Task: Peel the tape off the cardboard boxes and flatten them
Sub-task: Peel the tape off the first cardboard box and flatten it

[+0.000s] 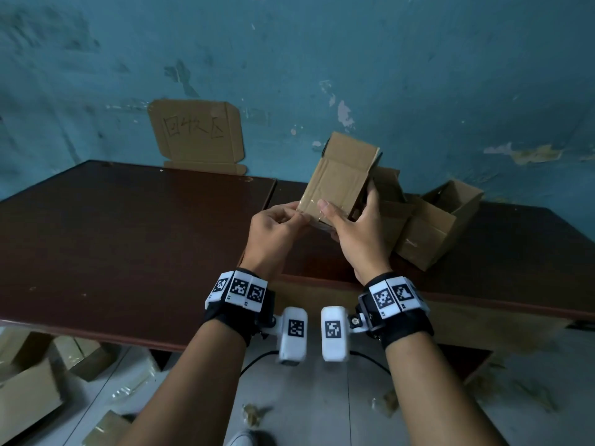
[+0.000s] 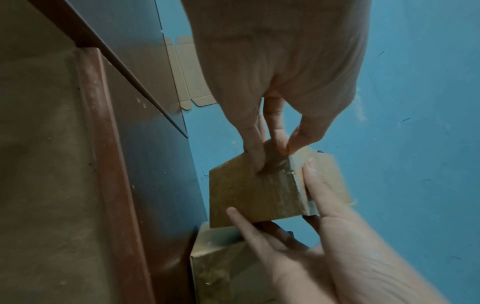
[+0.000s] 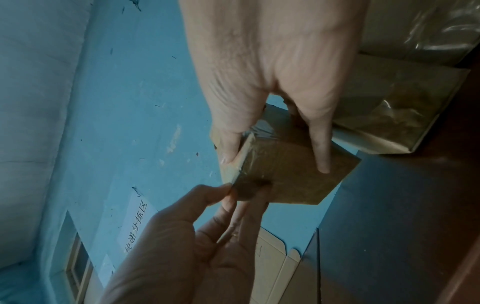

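I hold a small brown cardboard box [image 1: 341,175] tilted in the air above the dark table [image 1: 128,236]. My right hand [image 1: 346,207] grips it, thumb on the near face and fingers round the back. Clear tape [image 2: 298,185] runs along the box's [image 2: 254,195] lower edge and over a corner. My left hand [image 1: 297,217] pinches that taped corner between thumb and fingers. In the right wrist view the right thumb and one finger lie spread across the box [image 3: 291,176], and the left hand [image 3: 233,189] pinches its lower corner.
More open cardboard boxes [image 1: 434,226] stand on the table at the right, close behind my right hand. A flattened cardboard sheet [image 1: 196,133] with writing leans on the blue wall. Boxes [image 1: 32,381] and tape scraps [image 1: 254,413] lie on the floor.
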